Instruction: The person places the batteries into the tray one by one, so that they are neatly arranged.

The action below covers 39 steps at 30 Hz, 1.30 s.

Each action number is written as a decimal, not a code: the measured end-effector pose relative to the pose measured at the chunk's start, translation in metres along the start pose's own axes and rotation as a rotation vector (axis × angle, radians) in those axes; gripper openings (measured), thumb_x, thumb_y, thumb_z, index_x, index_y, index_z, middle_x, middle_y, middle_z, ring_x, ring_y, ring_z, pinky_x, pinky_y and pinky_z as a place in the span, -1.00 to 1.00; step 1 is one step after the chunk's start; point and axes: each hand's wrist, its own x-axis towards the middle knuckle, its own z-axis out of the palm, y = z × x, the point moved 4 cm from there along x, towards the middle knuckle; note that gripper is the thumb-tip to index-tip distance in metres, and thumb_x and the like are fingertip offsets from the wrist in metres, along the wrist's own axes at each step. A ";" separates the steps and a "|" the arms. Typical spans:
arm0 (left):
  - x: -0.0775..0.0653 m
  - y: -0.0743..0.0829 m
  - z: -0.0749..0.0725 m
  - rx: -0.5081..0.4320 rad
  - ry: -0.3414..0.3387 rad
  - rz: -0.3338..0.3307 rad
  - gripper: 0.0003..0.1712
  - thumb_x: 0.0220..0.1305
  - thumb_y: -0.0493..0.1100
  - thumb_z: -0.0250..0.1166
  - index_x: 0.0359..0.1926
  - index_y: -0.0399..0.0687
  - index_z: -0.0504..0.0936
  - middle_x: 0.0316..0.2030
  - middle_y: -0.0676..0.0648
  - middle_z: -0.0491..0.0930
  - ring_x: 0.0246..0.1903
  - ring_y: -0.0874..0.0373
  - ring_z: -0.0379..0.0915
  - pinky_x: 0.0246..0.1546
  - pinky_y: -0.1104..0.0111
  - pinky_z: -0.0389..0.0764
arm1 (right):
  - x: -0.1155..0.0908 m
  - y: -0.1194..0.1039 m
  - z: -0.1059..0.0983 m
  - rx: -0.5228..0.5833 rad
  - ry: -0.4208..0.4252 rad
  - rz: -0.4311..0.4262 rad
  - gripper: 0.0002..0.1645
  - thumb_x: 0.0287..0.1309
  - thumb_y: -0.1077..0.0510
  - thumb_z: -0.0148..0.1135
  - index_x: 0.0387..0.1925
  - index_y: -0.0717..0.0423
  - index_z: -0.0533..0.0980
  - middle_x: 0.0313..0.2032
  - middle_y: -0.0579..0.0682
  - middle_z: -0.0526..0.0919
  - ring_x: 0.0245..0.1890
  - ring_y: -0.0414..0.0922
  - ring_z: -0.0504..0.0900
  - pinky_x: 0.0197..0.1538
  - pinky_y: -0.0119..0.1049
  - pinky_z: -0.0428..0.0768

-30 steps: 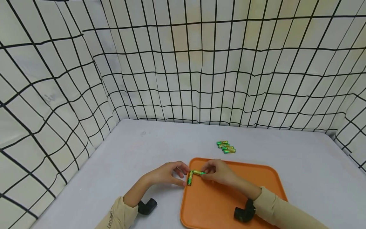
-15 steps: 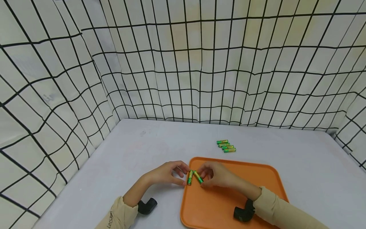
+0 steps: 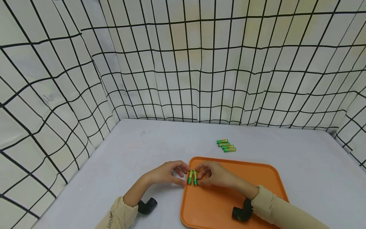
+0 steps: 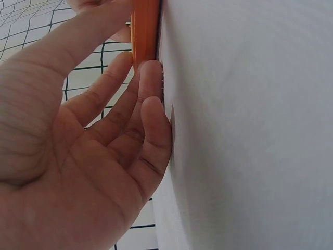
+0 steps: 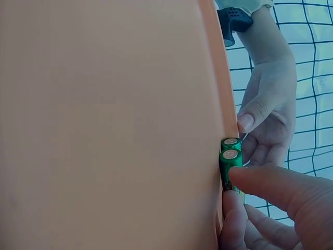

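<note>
Two green-and-yellow batteries lie side by side in the far left corner of the orange tray (image 3: 217, 203), nearly parallel. My right hand (image 3: 218, 174) holds the right battery (image 3: 195, 178), thumb near its close end and fingers farther up. In the right wrist view its thumb touches the green battery casing (image 5: 227, 165). The left battery (image 3: 190, 177) lies along the tray's left rim. Just outside that rim is my left hand (image 3: 167, 173), its fingers loosely bent with nothing between them. In the left wrist view, the thumb and fingertips meet the orange tray edge (image 4: 144, 31).
Several more batteries (image 3: 226, 146) lie in a staggered row on the white table (image 3: 148, 140), beyond the tray. White walls with black grid netting (image 3: 200, 63) enclose the table at the back and sides. Black wrist mounts (image 3: 147, 206) hang under both forearms.
My right hand has turned the right battery from crosswise, through a slant, to nearly parallel with the left one, moving slightly left. My left hand has stayed in place.
</note>
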 end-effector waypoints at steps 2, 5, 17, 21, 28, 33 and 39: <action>0.000 0.000 0.000 0.004 0.000 0.001 -0.52 0.13 -0.17 0.46 0.07 -0.09 0.55 -0.09 -0.01 0.57 -0.10 0.10 0.51 -0.21 0.37 0.44 | 0.001 0.000 0.000 0.004 0.006 0.003 -0.52 0.04 0.28 0.42 0.01 0.33 0.50 -0.35 -0.03 0.65 -0.45 -0.17 0.47 -0.40 -0.44 0.44; -0.001 0.000 -0.001 0.008 0.002 -0.003 -0.52 0.13 -0.17 0.46 0.07 -0.09 0.55 -0.09 -0.01 0.57 -0.10 0.09 0.50 -0.22 0.38 0.44 | 0.002 0.000 0.001 0.000 0.015 0.001 -0.50 0.01 0.26 0.46 0.00 0.33 0.51 -0.35 -0.03 0.65 -0.45 -0.18 0.47 -0.40 -0.45 0.43; -0.002 0.002 -0.002 0.000 0.003 0.000 -0.51 0.13 -0.18 0.46 0.08 -0.11 0.54 -0.09 -0.04 0.57 -0.10 0.07 0.50 -0.22 0.37 0.45 | 0.004 -0.005 0.004 -0.014 0.056 -0.013 -0.46 -0.02 0.25 0.49 0.00 0.36 0.50 -0.40 -0.03 0.64 -0.53 -0.22 0.44 -0.45 -0.46 0.42; -0.001 0.001 -0.002 -0.004 0.003 0.005 -0.51 0.13 -0.18 0.46 0.08 -0.11 0.54 -0.08 -0.05 0.57 -0.09 0.07 0.50 -0.22 0.38 0.45 | 0.003 -0.006 0.004 -0.010 0.061 -0.015 -0.48 -0.02 0.25 0.49 -0.02 0.36 0.51 -0.40 -0.02 0.63 -0.53 -0.23 0.43 -0.45 -0.46 0.41; -0.001 0.000 -0.001 -0.008 0.001 0.010 -0.52 0.12 -0.19 0.47 0.07 -0.12 0.54 -0.08 -0.05 0.56 -0.10 0.07 0.50 -0.21 0.39 0.45 | 0.002 -0.005 0.004 0.009 0.055 -0.017 -0.48 -0.02 0.27 0.48 -0.02 0.38 0.49 -0.39 0.03 0.63 -0.53 -0.24 0.42 -0.47 -0.47 0.40; -0.001 0.000 -0.001 -0.012 -0.002 0.010 -0.52 0.13 -0.19 0.46 0.08 -0.12 0.54 -0.08 -0.04 0.56 -0.10 0.08 0.50 -0.21 0.38 0.45 | 0.002 -0.005 0.004 0.004 0.042 -0.023 -0.48 -0.02 0.26 0.48 -0.02 0.37 0.49 -0.38 0.02 0.62 -0.50 -0.22 0.43 -0.45 -0.46 0.39; -0.001 0.000 0.000 -0.002 -0.005 0.009 -0.51 0.13 -0.18 0.46 0.08 -0.11 0.54 -0.08 -0.02 0.56 -0.10 0.09 0.50 -0.21 0.39 0.45 | 0.002 -0.001 0.004 -0.001 0.024 -0.010 -0.46 -0.01 0.24 0.47 0.01 0.34 0.48 -0.36 -0.01 0.61 -0.48 -0.19 0.44 -0.44 -0.45 0.40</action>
